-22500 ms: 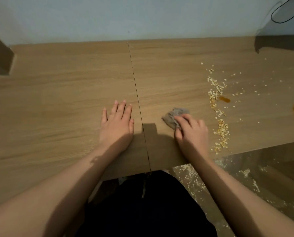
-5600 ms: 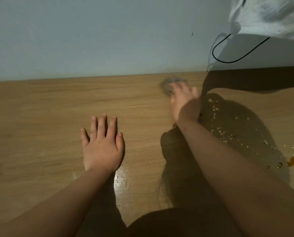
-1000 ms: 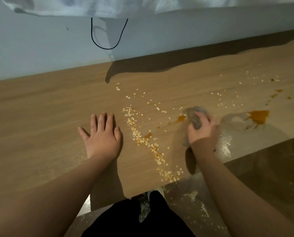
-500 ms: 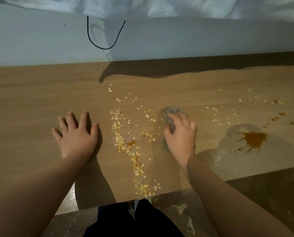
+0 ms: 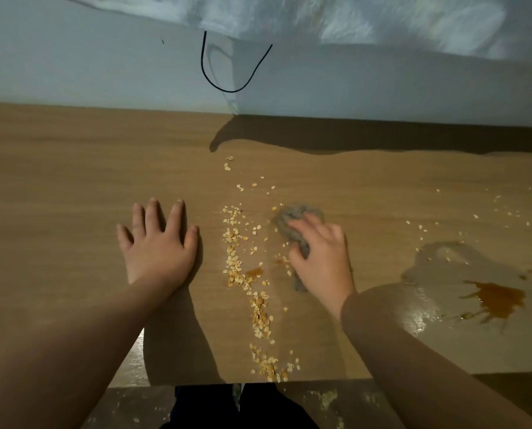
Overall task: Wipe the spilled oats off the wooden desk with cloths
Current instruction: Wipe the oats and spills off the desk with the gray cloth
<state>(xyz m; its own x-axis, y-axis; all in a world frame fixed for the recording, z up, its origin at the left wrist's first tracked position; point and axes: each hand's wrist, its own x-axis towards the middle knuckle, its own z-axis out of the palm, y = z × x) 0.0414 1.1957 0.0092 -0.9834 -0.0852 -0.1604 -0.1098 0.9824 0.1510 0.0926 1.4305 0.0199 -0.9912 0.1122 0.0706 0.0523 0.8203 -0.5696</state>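
Note:
A line of spilled oats [image 5: 246, 283] runs from the middle of the wooden desk [image 5: 72, 187] down to its front edge. My right hand [image 5: 323, 258] grips a crumpled grey cloth [image 5: 292, 216] and presses it on the desk just right of that line. My left hand [image 5: 159, 246] lies flat on the desk, fingers spread, left of the oats and apart from them. More loose oats [image 5: 422, 227] are scattered further right.
An orange-brown liquid stain [image 5: 497, 300] sits in a shiny wet patch at the right. A smaller orange spot [image 5: 253, 272] lies among the oats. A black cord [image 5: 227, 75] hangs on the wall under white fabric [image 5: 351, 17]. Oats lie on the floor [image 5: 326, 400] below.
My right hand with the cloth has slid left across the desk, from beside the orange stain toward the line of oats. My left hand stays flat on the desk.

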